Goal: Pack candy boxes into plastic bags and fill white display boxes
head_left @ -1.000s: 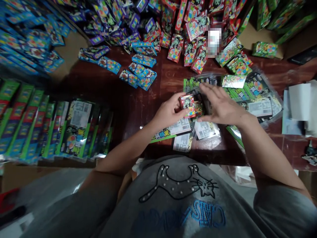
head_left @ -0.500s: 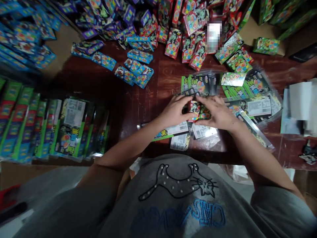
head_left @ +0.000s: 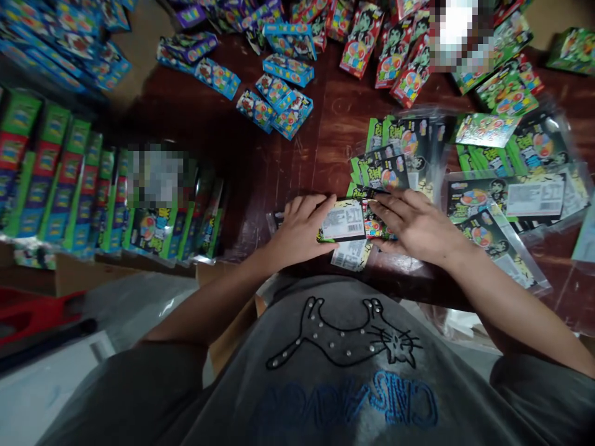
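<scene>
Gripping a black-and-green card (head_left: 344, 221) near the table's (head_left: 334, 124) near edge, the left hand (head_left: 302, 228) has its thumb and fingers part-spread around the card's left end. The card's white label (head_left: 352, 218) carries a barcode and print too small to read. Just to the right, the right hand's (head_left: 411, 226) bent fingers and thumb stand part-open around small red and green boxes (head_left: 374, 227), holding them. A second white label (head_left: 348, 255) shows nearer, below the card. Farther right, black packets (head_left: 469, 197) bear bright green characters and another barcoded label (head_left: 534, 198). Standing packs (head_left: 51, 179) line the left; blue boxes (head_left: 294, 113) and red boxes (head_left: 362, 40) lie on the far side.
</scene>
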A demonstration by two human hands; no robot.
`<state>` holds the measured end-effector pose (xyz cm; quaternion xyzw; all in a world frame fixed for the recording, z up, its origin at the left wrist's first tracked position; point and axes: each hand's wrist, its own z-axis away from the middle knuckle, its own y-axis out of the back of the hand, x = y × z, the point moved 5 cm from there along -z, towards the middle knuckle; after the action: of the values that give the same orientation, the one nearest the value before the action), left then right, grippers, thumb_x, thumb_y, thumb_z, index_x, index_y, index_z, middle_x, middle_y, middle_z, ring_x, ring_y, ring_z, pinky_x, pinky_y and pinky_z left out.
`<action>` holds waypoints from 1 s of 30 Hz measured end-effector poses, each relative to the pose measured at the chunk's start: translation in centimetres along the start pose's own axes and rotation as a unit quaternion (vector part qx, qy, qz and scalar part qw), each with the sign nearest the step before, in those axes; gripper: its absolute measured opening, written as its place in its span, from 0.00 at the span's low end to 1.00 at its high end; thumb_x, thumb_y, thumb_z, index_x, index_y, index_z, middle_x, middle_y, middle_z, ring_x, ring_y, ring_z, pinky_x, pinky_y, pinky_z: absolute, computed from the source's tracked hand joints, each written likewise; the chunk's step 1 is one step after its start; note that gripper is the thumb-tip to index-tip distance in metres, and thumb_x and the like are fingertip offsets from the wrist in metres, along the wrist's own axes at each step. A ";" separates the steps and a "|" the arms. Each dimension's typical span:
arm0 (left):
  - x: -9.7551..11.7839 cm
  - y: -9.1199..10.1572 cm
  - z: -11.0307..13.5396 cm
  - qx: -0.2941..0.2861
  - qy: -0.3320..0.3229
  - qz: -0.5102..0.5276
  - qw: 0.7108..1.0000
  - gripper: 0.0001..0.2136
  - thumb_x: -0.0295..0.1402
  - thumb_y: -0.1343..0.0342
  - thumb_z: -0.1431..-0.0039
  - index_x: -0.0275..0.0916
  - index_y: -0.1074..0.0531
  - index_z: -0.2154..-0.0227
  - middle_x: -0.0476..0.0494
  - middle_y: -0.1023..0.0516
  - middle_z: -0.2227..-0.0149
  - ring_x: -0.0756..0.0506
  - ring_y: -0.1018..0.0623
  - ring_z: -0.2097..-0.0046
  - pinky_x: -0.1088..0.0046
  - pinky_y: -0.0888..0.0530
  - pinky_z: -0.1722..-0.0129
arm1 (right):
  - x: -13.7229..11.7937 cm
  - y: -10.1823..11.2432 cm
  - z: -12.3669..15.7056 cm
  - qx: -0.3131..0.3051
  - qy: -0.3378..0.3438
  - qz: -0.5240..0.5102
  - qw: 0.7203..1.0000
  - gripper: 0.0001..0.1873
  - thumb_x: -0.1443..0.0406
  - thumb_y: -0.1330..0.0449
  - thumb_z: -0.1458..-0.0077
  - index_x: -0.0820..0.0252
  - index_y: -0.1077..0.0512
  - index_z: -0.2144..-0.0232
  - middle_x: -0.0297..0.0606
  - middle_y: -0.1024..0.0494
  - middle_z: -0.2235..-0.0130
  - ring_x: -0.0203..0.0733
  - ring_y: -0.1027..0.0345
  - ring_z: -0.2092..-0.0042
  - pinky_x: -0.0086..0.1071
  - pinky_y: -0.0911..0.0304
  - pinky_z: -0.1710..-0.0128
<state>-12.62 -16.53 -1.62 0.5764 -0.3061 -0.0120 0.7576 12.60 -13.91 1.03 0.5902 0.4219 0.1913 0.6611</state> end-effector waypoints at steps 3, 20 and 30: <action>-0.5 0.1 -0.1 -0.012 -0.022 0.005 1.000 0.53 0.46 0.26 0.45 0.44 0.47 0.22 0.31 0.32 0.32 0.27 0.32 0.36 0.46 0.34 0.34 | -0.3 -0.5 -0.3 -0.009 0.010 -0.006 1.000 0.38 0.48 0.40 0.29 0.68 0.30 0.29 0.56 0.23 0.32 0.68 0.31 0.31 0.61 0.30 0.33; -0.9 0.1 -0.4 -0.035 -0.033 0.023 0.999 0.50 0.44 0.27 0.45 0.47 0.45 0.22 0.34 0.33 0.31 0.27 0.34 0.35 0.44 0.36 0.32 | 1.1 0.4 2.1 0.009 -0.015 -0.078 0.997 0.60 0.31 0.40 0.39 0.61 0.46 0.21 0.59 0.39 0.23 0.70 0.40 0.26 0.67 0.40 0.28; -0.5 -0.1 -1.2 -0.053 -0.068 0.025 0.996 0.51 0.44 0.27 0.45 0.48 0.46 0.22 0.36 0.33 0.30 0.28 0.35 0.34 0.45 0.37 0.32 | 1.6 -1.5 1.8 -0.027 -0.016 -0.113 0.993 0.46 0.43 0.35 0.36 0.50 0.39 0.23 0.47 0.24 0.31 0.65 0.33 0.31 0.77 0.64 0.23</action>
<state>-12.41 -15.38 -2.06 0.5257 -0.3699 -0.0482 0.7645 14.53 -14.12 -1.03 0.5238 0.4698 0.1169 0.7009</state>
